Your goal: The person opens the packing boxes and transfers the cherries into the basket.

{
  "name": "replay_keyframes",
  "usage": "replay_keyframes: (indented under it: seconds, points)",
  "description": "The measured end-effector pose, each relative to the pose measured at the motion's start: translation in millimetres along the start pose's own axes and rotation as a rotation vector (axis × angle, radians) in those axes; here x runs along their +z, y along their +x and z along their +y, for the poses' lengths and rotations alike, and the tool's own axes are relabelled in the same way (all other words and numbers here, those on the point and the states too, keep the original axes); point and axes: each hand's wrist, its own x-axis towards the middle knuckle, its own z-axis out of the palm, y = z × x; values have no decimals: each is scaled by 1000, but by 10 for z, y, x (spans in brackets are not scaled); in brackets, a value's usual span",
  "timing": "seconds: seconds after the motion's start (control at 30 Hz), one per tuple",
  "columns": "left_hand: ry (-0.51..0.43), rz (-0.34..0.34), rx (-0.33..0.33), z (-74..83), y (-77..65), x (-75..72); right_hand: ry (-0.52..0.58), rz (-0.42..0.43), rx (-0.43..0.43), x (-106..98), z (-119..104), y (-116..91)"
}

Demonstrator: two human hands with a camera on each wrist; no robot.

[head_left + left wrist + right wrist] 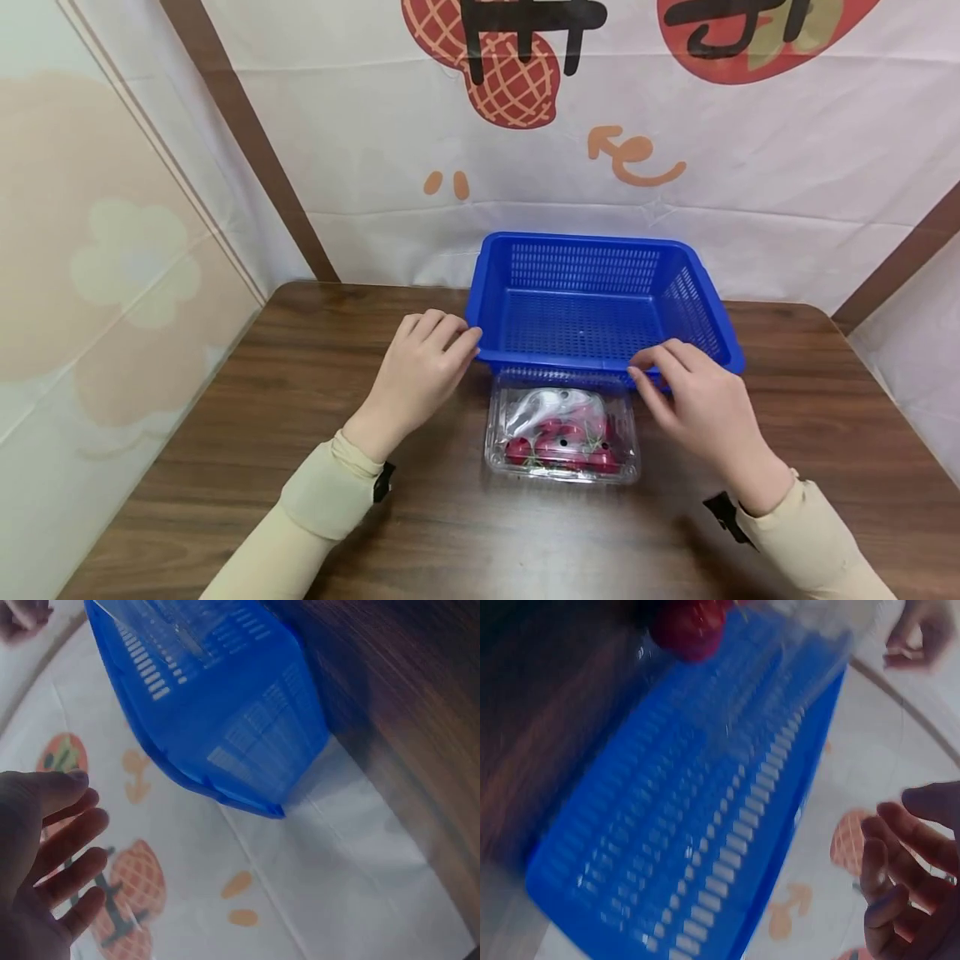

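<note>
A blue plastic basket (577,321) with slotted walls stands at the back of the table. Directly in front of it lies a clear lidded plastic box (498,467) holding several round red fruits or vegetables (558,454) with green bits; their exact kind is unclear. By the basket's front left corner hovers my left hand (427,354), its fingers loosely bent. My right hand (697,400) is near the front rim on the right, thumb and fingers apart. Each wrist view shows its own hand, left (56,847) and right (911,877), apart from the basket and holding nothing.
The brown wooden table (225,467) extends to both sides and in front of the box. Right behind the basket hangs a pale printed cloth (360,150), and another cloth (112,333) closes off the left side.
</note>
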Motion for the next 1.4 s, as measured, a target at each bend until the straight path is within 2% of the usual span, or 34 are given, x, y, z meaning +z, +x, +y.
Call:
replay_keyframes:
  seconds: [0.1,0.3,0.5,0.63,0.73,0.87,1.07,1.4]
  points:
    - [35,-9,73,75,19,-56,52,-7,9,53,-132,23]
    - [35,-41,221,281,40,-162,222,-93,106,110,-413,18]
    - [19,-97,327,451,-10,-218,312,-148,169,137,-594,33]
    - [-15,-120,395,525,-76,-237,400,-242,239,188,-706,24]
    - [-43,-139,443,560,-127,-239,545,-359,325,212,-783,13]
    - [-64,-179,470,566,-175,-243,717,-493,424,214,-873,3]
    - [-81,-241,479,538,-210,-218,854,-646,485,264,-989,-30]
    - [-63,-257,514,527,-241,-144,1077,-819,578,388,-1146,-149]
